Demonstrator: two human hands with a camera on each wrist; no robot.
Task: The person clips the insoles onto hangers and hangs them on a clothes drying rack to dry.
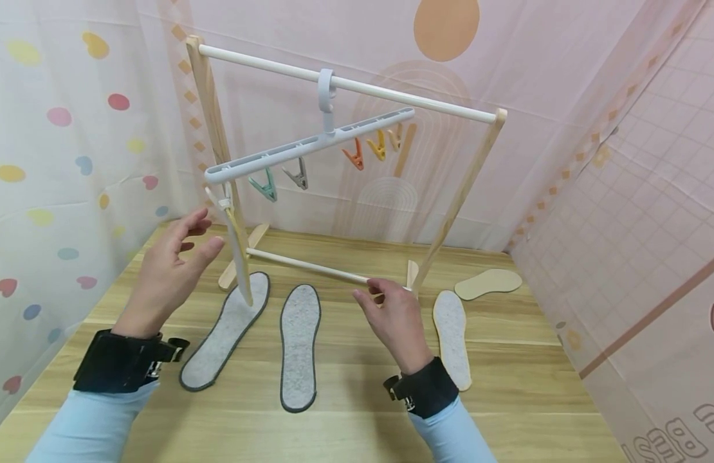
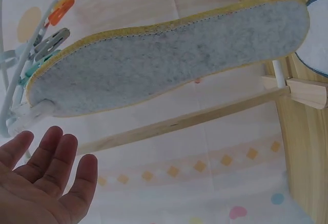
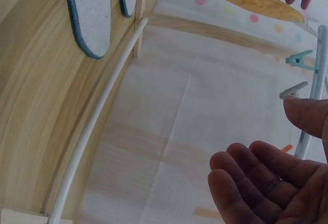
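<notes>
A yellow-edged insole hangs from the white clip at the left end of the grey clip hanger. My left hand is beside that clip, fingers loosely bent and apart from the insole. In the left wrist view, my left hand has nothing between its fingers. Over the table, my right hand holds nothing, its fingers relaxed; the right wrist view shows the same hand palm up. Two dark-edged grey insoles lie on the table between the hands.
The hanger hooks over the white top rod of a wooden rack. Teal, grey, orange and yellow clips dangle from it. To the right lie a yellow-edged insole and a beige insole.
</notes>
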